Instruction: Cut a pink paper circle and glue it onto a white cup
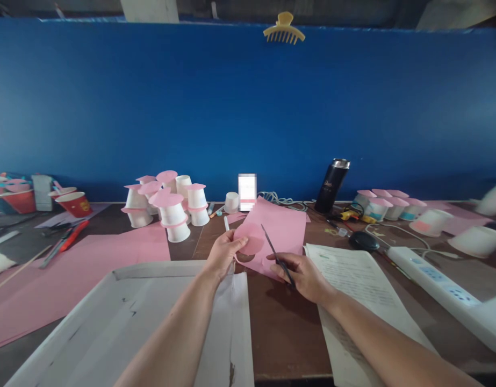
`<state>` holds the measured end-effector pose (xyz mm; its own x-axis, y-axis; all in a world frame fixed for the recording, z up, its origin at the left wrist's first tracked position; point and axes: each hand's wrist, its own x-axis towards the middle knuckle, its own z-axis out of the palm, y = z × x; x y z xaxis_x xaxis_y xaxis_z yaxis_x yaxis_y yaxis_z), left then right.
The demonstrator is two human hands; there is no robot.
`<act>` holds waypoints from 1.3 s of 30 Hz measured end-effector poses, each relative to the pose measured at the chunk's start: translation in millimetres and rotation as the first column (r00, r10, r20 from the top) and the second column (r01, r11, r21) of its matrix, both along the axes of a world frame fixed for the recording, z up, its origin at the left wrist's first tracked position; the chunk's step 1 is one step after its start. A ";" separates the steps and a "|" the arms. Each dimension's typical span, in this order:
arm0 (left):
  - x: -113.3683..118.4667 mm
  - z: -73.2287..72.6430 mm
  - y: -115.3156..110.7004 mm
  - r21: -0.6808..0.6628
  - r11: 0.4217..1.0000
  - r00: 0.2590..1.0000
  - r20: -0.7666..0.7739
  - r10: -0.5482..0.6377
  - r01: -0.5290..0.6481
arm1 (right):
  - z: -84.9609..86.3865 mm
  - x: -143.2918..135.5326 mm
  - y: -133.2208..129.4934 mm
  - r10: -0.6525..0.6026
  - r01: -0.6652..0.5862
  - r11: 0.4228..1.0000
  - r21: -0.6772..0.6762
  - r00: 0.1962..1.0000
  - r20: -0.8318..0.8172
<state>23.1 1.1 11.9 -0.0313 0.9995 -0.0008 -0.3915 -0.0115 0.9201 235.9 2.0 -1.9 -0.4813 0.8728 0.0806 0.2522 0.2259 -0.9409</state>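
Reaching forward from the lower edge, both forearms slant inward until the two hands nearly meet over the brown table. The left arm rises toward the right across the white board, and the left hand ends it with the thumb uppermost, pressing a round pink disc against fingers mostly hidden behind it. The disc is tilted up, facing the head camera, in front of the pink sheet; a rounded cut-out shows just below it, near the sheet's lower left edge.

The right arm comes in from the lower right corner, above the printed pages. The right hand is curled around the dark scissors, fingers closed on the handles, blades pointing up and left beside the disc. How far the blades are parted, I cannot tell. The right fingertips overlap the sheet's lower part; whether they grip it is unclear.

Beyond the left hand stand stacked white cups with pink discs.
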 end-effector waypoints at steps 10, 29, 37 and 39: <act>1.3 4.1 -1.9 -0.021 1.000 1.000 -0.015 -0.005 0.005 | -4.1 0.9 1.7 0.006 -0.006 1.000 -0.018 1.000 0.003; 0.4 1.8 -0.6 -0.024 1.000 1.000 -0.011 -0.012 0.011 | -2.9 -0.8 0.8 0.000 0.000 1.000 0.027 1.000 0.000; -0.2 0.9 0.0 -0.016 1.000 1.000 -0.012 -0.018 0.017 | -1.7 0.0 0.0 -0.014 0.014 1.000 0.027 1.000 -0.003; -0.3 0.5 -0.2 -0.009 1.000 1.000 -0.007 -0.025 0.025 | -1.4 0.0 -0.1 -0.016 0.016 0.999 0.034 1.000 0.003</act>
<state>22.8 0.9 12.4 -0.0064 0.9999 -0.0097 -0.3847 0.0065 0.9230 235.8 1.9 -3.3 -0.4674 0.8774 0.1087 0.2591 0.2535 -0.9320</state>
